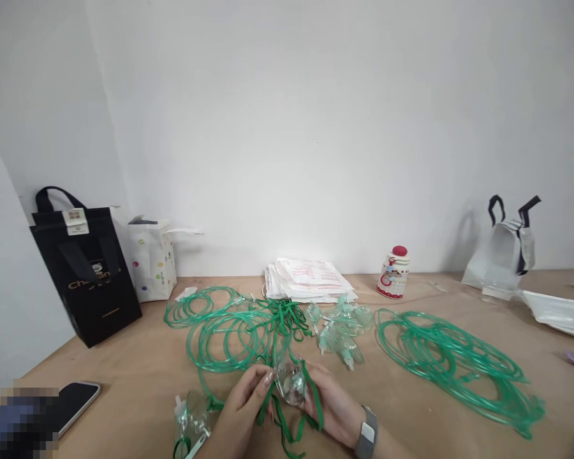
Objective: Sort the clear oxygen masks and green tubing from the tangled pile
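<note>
A clear oxygen mask (291,381) is held up in front of me, with green straps (287,430) dangling below it. My right hand (335,406) is wrapped around the mask's right side, a strap running across its fingers. On the other side, my left hand (247,403) is closed in a pinch on a green strap beside the mask's edge. Near my left wrist lies another oxygen mask (196,408), partly covered by the forearm. Just beyond my hands are a heap of green straps (287,317) and several greenish oxygen masks (342,328).
Coiled green tubing lies left (227,341) and right (440,354). White printed packets (310,280) are stacked by the wall, near a red-topped bottle (394,274). A black bag (90,280), white bag (152,261), phone (79,401) and white handled bag (495,255) surround the area.
</note>
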The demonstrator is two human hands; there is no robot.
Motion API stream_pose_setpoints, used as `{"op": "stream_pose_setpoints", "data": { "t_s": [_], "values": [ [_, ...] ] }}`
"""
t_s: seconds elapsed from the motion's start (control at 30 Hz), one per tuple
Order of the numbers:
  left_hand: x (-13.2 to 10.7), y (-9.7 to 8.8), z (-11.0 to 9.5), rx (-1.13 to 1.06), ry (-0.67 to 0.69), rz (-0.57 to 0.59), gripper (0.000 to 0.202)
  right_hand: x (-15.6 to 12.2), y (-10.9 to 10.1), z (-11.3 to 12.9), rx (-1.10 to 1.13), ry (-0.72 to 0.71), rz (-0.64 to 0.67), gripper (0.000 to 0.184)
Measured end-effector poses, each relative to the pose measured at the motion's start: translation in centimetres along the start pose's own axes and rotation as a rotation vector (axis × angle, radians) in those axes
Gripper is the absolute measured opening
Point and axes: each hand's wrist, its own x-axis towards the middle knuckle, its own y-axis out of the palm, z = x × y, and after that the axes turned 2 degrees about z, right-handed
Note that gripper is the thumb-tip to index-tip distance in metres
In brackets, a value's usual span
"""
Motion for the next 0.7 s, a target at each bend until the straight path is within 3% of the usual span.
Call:
{"op": "stream_pose_setpoints", "data": {
  "t_s": [0.37, 0.57, 0.7],
  "values": [
    [0.1, -0.2, 0.6, 0.061, -0.06, 0.162, 0.044, -0.2, 0.7, -0.8, 0.02, 0.019, 0.0, 0.022],
    [0.5, -0.1, 0.4, -0.049, -0.087, 0.125, 0.045, -0.2, 1.6, -0.9, 0.078, -0.004, -0.043, 0.02],
    [0.5, -0.3, 0.3, -0.064, -0.103, 0.123, 0.045, 0.2, 0.8, -0.7, 0.059, -0.067, -0.049, 0.014]
  ]
}}
